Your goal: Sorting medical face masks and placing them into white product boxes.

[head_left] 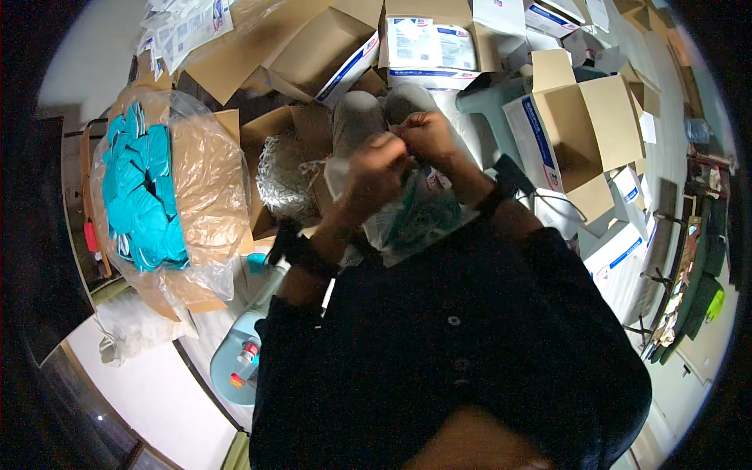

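The largest thing in view is the big carton lined with clear plastic (196,204), well to the left of the clear bag, and it is heaped on its far side with teal folded items (141,196); much of its lining is bare, so by the look of it the carton is only partly filled. Behind the clear bag stand several open cardboard boxes (580,125), some empty, one holding flat white packets (427,43), which suggests stock yet to be handled. Just left of the clear bag an open box holds a tangle of pale cord or elastic (286,168). The clear bag (415,215) itself hangs in front of the person's chest, over the lap, with teal pieces showing through its lower part. The left hand (374,168) and the right hand (427,133) are both closed, fingers pinched on the bag's top edge, knuckles nearly touching; whether they are opening or sealing it cannot be told. I judge this one bag as in progress, with plenty of material around it left to go.
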`<action>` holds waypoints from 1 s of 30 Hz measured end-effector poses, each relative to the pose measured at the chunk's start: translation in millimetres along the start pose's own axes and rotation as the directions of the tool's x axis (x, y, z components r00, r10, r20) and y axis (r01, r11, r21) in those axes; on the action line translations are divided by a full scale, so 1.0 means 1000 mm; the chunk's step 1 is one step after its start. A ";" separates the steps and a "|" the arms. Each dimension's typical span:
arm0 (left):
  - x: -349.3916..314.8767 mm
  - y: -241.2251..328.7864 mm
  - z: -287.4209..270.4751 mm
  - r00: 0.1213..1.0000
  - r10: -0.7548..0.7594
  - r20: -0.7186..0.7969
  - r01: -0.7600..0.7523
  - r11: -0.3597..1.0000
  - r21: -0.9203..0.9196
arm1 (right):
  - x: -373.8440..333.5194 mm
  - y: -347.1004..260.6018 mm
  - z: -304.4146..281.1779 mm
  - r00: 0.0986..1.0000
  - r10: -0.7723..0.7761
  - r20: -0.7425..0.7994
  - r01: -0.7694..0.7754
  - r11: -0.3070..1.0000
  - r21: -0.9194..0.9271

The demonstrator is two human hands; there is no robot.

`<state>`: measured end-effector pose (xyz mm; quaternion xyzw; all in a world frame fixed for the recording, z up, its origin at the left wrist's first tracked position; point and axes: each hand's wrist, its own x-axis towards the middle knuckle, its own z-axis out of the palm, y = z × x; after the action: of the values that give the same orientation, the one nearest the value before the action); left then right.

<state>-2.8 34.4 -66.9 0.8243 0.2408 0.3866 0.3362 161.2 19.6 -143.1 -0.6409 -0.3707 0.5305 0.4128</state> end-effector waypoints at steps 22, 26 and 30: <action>-0.015 0.025 -0.086 0.629 -0.692 0.355 0.755 0.653 -0.065 | -0.019 -0.047 0.001 0.974 -0.219 -0.062 0.138 0.784 -0.605; 0.008 0.018 -0.073 0.681 -0.554 0.478 0.589 0.803 0.091 | -0.021 -0.054 -0.004 0.973 -0.226 -0.042 0.157 0.788 -0.595; 0.022 0.032 -0.059 0.645 -0.498 0.579 0.437 0.862 0.255 | -0.020 -0.057 -0.002 0.977 -0.203 -0.060 0.112 0.735 -0.669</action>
<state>-33.0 49.2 -4.5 0.8285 0.3370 -0.0218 0.4466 157.4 23.3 -82.9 -0.7445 -0.5598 0.2852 0.2257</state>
